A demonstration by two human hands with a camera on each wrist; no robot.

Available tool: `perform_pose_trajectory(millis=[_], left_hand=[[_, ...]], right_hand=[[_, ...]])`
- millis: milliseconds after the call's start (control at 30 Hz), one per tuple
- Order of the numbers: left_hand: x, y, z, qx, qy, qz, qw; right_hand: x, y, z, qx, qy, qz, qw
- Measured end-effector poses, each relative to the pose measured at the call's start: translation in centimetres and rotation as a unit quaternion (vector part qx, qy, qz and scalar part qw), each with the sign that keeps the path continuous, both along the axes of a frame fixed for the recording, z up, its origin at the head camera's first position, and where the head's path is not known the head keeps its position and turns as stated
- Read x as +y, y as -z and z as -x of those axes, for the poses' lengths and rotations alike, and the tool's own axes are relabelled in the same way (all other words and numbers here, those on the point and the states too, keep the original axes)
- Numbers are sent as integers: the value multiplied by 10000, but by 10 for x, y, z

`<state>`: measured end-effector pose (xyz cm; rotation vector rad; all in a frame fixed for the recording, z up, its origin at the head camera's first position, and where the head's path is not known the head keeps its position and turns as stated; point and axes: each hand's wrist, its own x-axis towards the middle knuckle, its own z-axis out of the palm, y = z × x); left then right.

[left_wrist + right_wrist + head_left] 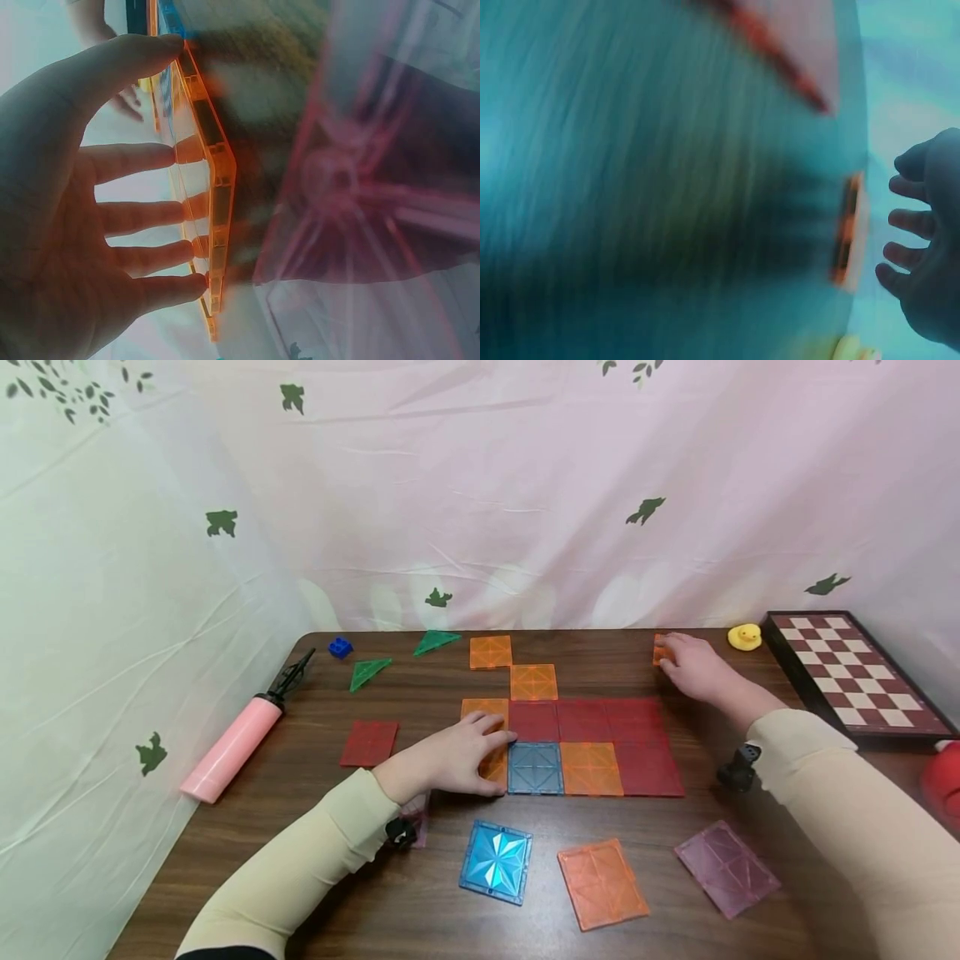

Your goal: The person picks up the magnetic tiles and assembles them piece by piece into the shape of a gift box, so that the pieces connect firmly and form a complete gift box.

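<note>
My left hand (pixel 467 757) spreads over the left end of a flat block of translucent magnetic tiles, its fingertips on an orange tile (pixel 495 768). In the left wrist view its straight fingers meet that tile's face. Beside it in the block lie a blue tile (pixel 535 768), another orange tile (pixel 592 769) and a row of red tiles (pixel 585 720). At the back right, my right hand (pixel 693 668) is over a lone orange tile (pixel 659 652) and partly hides it. The right wrist view shows its relaxed fingers apart from that orange tile (pixel 848 232).
Two orange tiles (pixel 491 652) step up behind the block. In front lie a shiny blue tile (pixel 497 862), an orange-red tile (pixel 603 884) and a purple tile (pixel 727 869). A pink pump (pixel 234 748) is left; a yellow duck (pixel 745 637) and a checkerboard (pixel 855 672) are right.
</note>
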<state>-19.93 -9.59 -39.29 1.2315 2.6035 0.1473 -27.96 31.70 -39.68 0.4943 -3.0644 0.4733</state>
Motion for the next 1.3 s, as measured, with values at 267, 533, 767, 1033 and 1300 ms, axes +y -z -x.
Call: perform_pose_trajectory(millis=[267,533,767,1033,1300], left_hand=[[0,2,1,66,16,14,10000],[0,2,1,105,77,-29,9999],[0,1,1,60,77,-15,10000],[2,0,1,81,37,61,9999],[2,-1,1,35,3,93,10000]], right_hand=[[4,7,-2,-274,103,-333,9990],[-39,5,-14,-298,-664,-245,9970],[-71,4,-23,-399,-1133,-142,9927],[-87,4,-29,-350,-1594,-37,9866],[-91,0,-38,-656,-1661,242,9836]])
